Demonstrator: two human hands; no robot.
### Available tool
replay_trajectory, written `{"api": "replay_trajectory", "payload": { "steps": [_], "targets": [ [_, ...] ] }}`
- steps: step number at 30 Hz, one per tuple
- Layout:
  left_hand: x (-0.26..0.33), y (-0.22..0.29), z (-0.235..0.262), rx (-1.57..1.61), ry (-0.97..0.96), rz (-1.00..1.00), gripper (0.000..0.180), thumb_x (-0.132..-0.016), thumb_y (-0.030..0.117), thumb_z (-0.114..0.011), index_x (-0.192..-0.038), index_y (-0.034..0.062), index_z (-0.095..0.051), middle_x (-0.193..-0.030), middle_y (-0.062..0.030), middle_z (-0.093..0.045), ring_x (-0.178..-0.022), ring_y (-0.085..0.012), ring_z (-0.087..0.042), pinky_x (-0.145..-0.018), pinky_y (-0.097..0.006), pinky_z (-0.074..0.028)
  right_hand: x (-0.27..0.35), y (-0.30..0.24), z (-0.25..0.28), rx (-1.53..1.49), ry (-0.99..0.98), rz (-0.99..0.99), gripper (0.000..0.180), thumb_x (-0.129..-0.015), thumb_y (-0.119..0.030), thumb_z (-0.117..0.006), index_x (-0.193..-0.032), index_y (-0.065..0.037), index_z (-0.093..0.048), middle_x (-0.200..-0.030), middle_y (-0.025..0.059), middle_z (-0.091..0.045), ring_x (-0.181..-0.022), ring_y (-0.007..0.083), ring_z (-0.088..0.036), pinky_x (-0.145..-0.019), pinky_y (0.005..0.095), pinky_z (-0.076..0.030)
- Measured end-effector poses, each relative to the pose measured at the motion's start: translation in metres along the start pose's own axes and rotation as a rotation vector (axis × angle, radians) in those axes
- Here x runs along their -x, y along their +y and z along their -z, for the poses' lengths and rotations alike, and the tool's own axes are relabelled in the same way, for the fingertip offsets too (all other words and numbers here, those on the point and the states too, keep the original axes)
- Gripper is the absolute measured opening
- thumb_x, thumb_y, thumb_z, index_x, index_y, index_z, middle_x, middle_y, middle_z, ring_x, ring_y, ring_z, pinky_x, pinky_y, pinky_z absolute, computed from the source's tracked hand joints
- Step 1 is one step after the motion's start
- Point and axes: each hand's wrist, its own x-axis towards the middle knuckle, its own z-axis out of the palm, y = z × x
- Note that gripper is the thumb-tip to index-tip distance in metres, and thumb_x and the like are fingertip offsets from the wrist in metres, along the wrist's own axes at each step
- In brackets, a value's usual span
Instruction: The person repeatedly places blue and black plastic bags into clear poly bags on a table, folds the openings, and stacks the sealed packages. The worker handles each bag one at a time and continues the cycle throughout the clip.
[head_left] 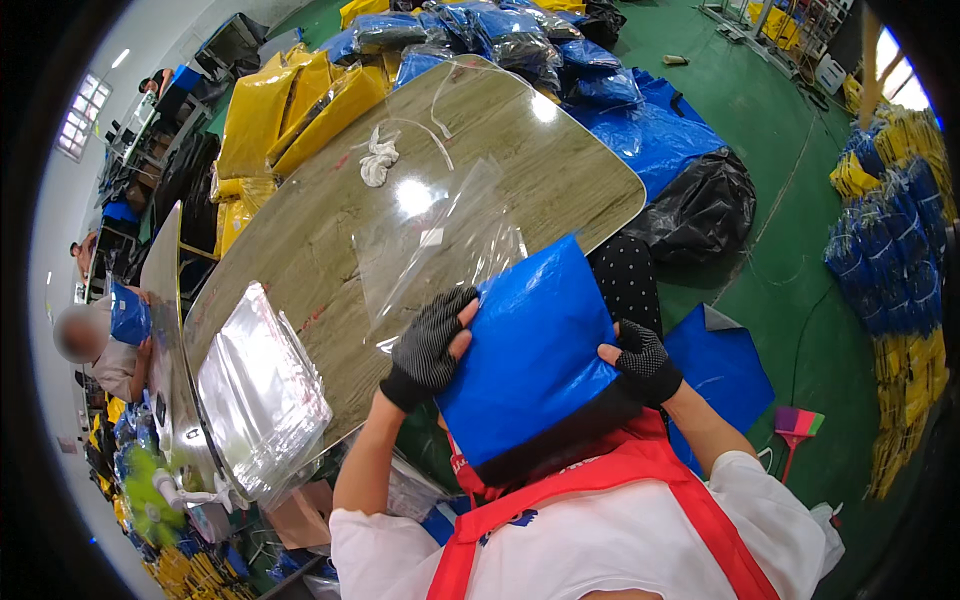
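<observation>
Between my two gloved hands is a flat, blue, glossy sheet-like bag or folded piece (530, 350), tilted up in front of my red apron, with a dark lower edge. My left hand (432, 345) grips its left side, thumb on the face toward me. On the right side my right hand (640, 362) pinches the edge, thumb in front and other fingers partly hidden behind. A clear plastic bag (415, 265) lies on the wood-patterned table (330, 215) just beyond my left hand.
A stack of clear plastic bags (260, 385) lies at the table's left. Yellow bags (265, 115) and wrapped blue packs (500, 35) are heaped beyond the table. Bundled blue and yellow pieces (890, 250) hang or stand at right. A broom (797, 425) and blue sheet (720, 365) are at right. Another person (120, 360) works at left.
</observation>
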Motion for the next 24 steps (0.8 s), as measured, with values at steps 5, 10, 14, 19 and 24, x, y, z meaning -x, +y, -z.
{"api": "replay_trajectory", "payload": {
  "steps": [5,10,14,19,24],
  "targets": [
    [0.005,0.014,0.042,0.182,0.073,0.157,0.04,-0.093,0.027,-0.048,-0.126,0.0041,-0.052,-0.128,-0.0193,-0.051,-0.12,-0.0349,-0.047,-0.103,-0.039,-0.034,-0.016,-0.055,-0.022,-0.269,-0.002,-0.082,0.012,-0.085,-0.014,-0.064,-0.086,-0.007,-0.055,-0.078,-0.0025,-0.053,-0.072,0.0054,-0.048,-0.067,0.0224,-0.043],
    [0.032,-0.004,0.05,0.136,-0.065,0.279,0.043,-0.09,0.027,-0.052,-0.126,0.0045,-0.051,-0.127,-0.0197,-0.052,-0.119,-0.0357,-0.047,-0.103,-0.039,-0.033,-0.011,-0.022,-0.036,-0.518,-0.054,-0.273,0.017,-0.083,-0.018,-0.067,-0.088,-0.006,-0.055,-0.081,0.0003,-0.055,-0.075,0.0077,-0.05,-0.069,0.0246,-0.044],
    [0.048,-0.024,0.037,-0.024,-0.078,0.207,0.047,-0.086,0.032,-0.053,-0.124,0.0052,-0.053,-0.128,-0.0188,-0.052,-0.121,-0.0376,-0.044,-0.107,-0.044,-0.027,-0.003,0.017,-0.069,-0.425,-0.374,-0.282,0.034,-0.083,-0.026,-0.068,-0.103,-0.003,-0.053,-0.095,0.0041,-0.058,-0.09,0.0123,-0.052,-0.079,0.0258,-0.043],
    [0.063,-0.012,0.039,-0.075,-0.095,0.179,0.043,-0.087,0.027,-0.051,-0.124,0.0067,-0.053,-0.128,-0.0174,-0.052,-0.122,-0.0373,-0.043,-0.109,-0.046,-0.024,-0.111,-0.022,-0.033,-0.069,-0.276,0.031,0.037,-0.086,-0.037,-0.059,-0.095,-0.001,-0.062,-0.094,0.0121,-0.067,-0.082,0.0189,-0.062,-0.072,0.0342,-0.048],
    [0.056,-0.004,0.041,-0.188,-0.079,0.156,0.041,-0.087,0.024,-0.051,-0.123,0.0061,-0.053,-0.126,-0.0175,-0.052,-0.121,-0.0369,-0.045,-0.108,-0.047,-0.026,-0.201,-0.058,-0.102,0.865,-0.401,0.286,0.044,-0.072,-0.049,-0.064,-0.083,-0.007,-0.064,-0.085,0.0162,-0.065,-0.082,0.0347,-0.062,-0.075,0.0418,-0.048]
  ]
}}
